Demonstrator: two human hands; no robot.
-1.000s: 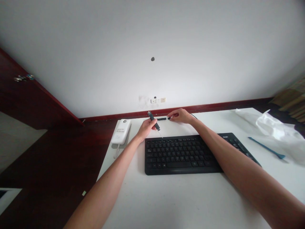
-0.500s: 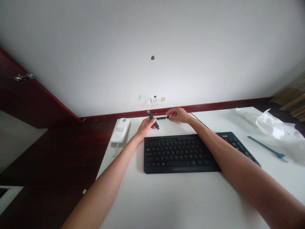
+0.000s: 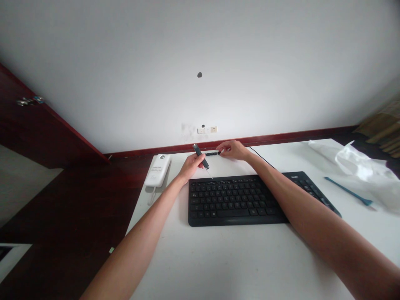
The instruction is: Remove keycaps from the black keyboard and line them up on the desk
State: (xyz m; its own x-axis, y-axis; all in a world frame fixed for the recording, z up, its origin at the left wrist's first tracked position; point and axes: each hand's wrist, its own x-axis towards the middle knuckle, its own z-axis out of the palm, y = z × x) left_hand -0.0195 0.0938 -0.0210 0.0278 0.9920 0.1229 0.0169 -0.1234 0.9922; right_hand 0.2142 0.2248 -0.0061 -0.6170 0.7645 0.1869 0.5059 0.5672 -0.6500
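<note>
My left hand [image 3: 189, 167] is closed around a black-handled tool [image 3: 201, 156] with a thin metal tip, which points down at the back edge of a black keyboard [image 3: 237, 213]. Behind the keyboard lies a short row of small black pieces [image 3: 211, 153] that look like keycaps. At the right end of that row, the fingertips of my right hand [image 3: 233, 150] pinch a small black keycap, mostly hidden by the fingers. My right forearm crosses over the keyboard and covers part of its keys.
A white power bank [image 3: 158, 171] with a short cable lies at the table's left edge. To the right are a teal brush [image 3: 348, 191] and a crumpled white plastic bag [image 3: 359, 164]. A black cable [image 3: 262, 158] runs behind my right forearm. The wall stands beyond the white table [image 3: 218, 262].
My right hand has shifted slightly left, bringing the small keycap up against the end of the row. The left hand and its tool stay almost still.
</note>
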